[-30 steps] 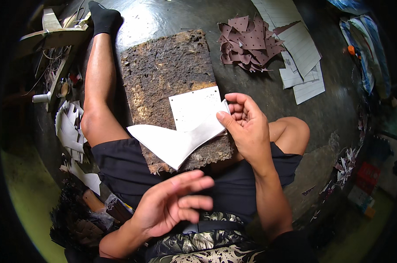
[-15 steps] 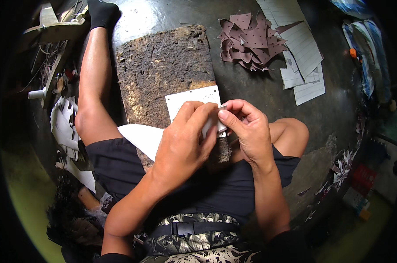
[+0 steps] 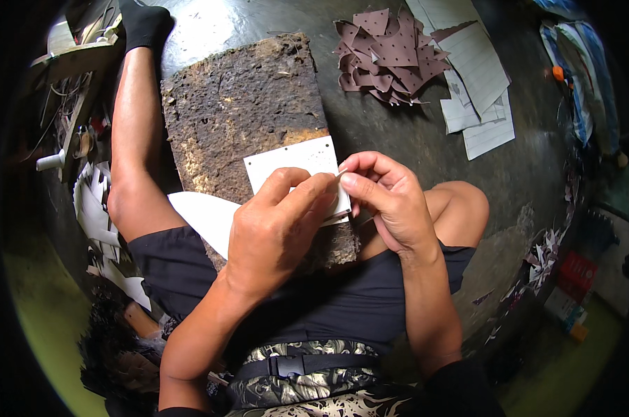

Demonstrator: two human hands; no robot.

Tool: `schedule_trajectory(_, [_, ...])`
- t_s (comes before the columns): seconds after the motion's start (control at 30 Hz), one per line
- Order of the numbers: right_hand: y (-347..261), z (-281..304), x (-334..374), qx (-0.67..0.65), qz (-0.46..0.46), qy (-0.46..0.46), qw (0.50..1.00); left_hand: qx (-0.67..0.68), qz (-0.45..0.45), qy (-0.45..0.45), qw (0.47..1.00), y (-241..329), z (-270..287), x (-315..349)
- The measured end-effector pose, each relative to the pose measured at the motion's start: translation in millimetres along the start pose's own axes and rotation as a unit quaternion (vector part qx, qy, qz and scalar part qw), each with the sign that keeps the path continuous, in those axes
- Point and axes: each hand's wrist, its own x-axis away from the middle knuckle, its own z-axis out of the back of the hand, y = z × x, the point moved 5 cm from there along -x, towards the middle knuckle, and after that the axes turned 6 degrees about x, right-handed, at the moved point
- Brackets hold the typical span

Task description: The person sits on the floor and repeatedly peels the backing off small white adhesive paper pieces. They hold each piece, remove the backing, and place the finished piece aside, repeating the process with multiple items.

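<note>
**White sheet piece pinched at its right edge, both hands on it**

My left hand (image 3: 276, 233) lies flat over the white sheet piece (image 3: 293, 163), fingers closed down on its lower half. My right hand (image 3: 391, 201) comes in from 3 o'clock, thumb and forefinger closed on the sheet's right edge, touching my left fingertips. I can't tell whether anything else sits in that pinch (too small to see).

The sheet rests on the dark rough board (image 3: 248, 115), toward its 5 o'clock end, across my lap. Its top edge shows a row of small punched holes.

Handling, as I judge it:
- thin, light, flexible; probably card or lining stock, creases if bent hard
- smooth face, may slide on itself but the rough board should hold it
- best held at an edge or corner by fingertip pinch, other palm pressing it flat

Nearby: a second white curved piece (image 3: 203, 215) at 9 o'clock of my left hand, a pile of brown perforated cutouts (image 3: 387, 59) at 1 o'clock, grey sheets (image 3: 481, 76) beside that.
</note>
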Motion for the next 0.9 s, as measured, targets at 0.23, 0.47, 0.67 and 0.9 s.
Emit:
schedule_trajectory(0.23, [-3.9,-7.5,1.9,0.151,0.032,0.071,0.985,-0.04,-0.029,-0.011,0.999,-0.6,-1.2,4.7])
schedule_trajectory(0.47, [-0.4,-7.4,-2.2,0.114,0.037,0.076,0.99,-0.038,-0.043,-0.024,0.998,-2.0,-0.9,4.1])
schedule_trajectory(0.67, [3.9,-5.5,-1.6,0.106,0.032,0.071,0.991,-0.054,-0.052,-0.032,0.997,-0.1,-0.1,2.7])
schedule_trajectory(0.9, [7.8,-6.5,-3.2,0.165,0.06,0.079,0.981,-0.038,-0.039,-0.043,0.998,0.1,-1.4,0.6])
